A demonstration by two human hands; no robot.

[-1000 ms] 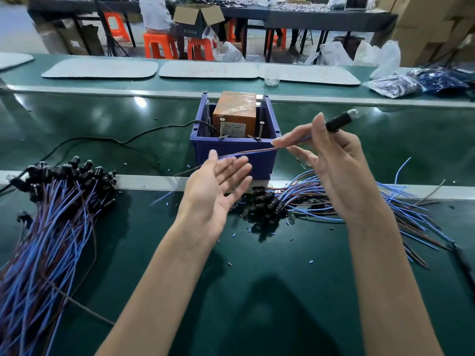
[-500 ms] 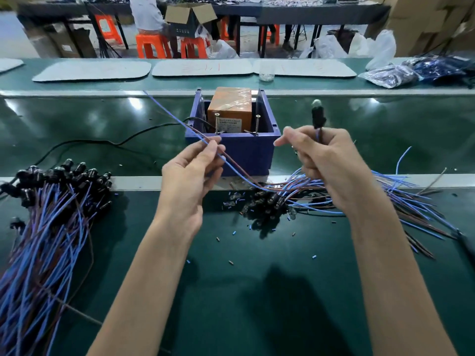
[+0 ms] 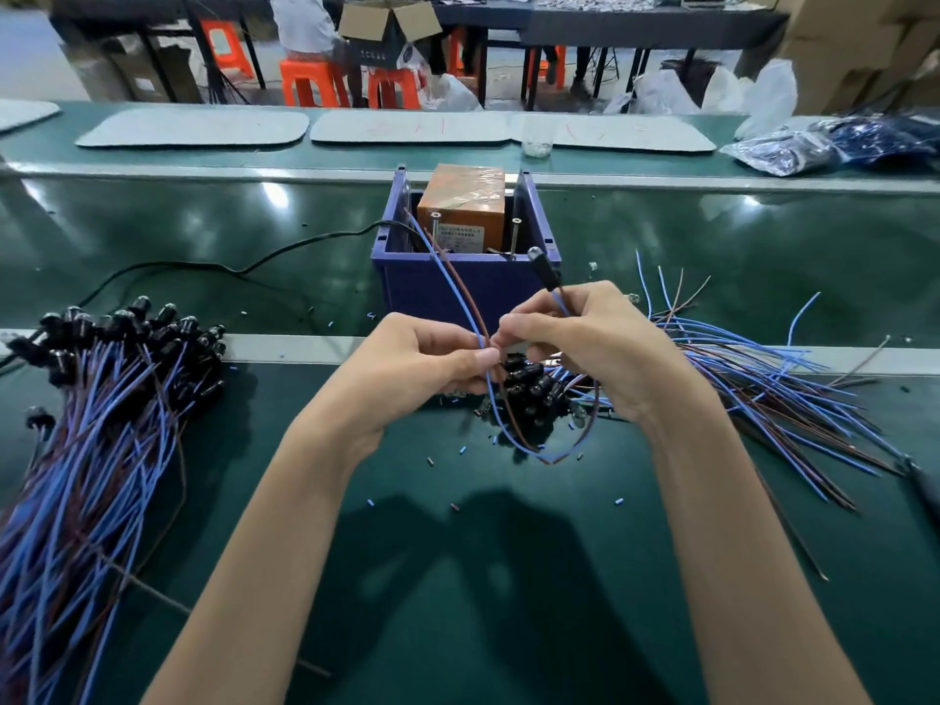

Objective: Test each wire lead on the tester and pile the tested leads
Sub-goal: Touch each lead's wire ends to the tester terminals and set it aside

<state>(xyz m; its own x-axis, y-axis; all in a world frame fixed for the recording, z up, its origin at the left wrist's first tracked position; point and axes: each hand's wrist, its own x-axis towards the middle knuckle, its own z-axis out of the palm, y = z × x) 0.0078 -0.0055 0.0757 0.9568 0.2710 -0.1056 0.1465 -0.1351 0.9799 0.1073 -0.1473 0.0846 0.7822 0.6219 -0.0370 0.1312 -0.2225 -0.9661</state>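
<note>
1. Wire lead (image 3: 450,279) is pinched by both curled hands, looping below them.
2. Left hand (image 3: 407,368) and right hand (image 3: 600,348) nearly touch; tester box (image 3: 407,290) edge just beyond.
3. Left pile (image 3: 101,424) and right pile (image 3: 763,384) flank the grip, well apart.

The lead (image 3: 547,276) pairs one blue wire with one brown and ends in a black plug, and the left pile (image 3: 91,424) and right pile (image 3: 763,379) show the same blue, brown and black. The bin (image 3: 407,287) is deep violet-blue around an orange box (image 3: 463,201) with a pale label; the belt (image 3: 458,577) is glossy dark green flecked with small blue and brown bits, its rail (image 3: 295,348) pale grey, the cord (image 3: 213,267) black. Farther back the mats (image 3: 193,127) are off-white with faint red marks, the stools (image 3: 310,81) bright orange, the carton (image 3: 389,20) tan.
</note>
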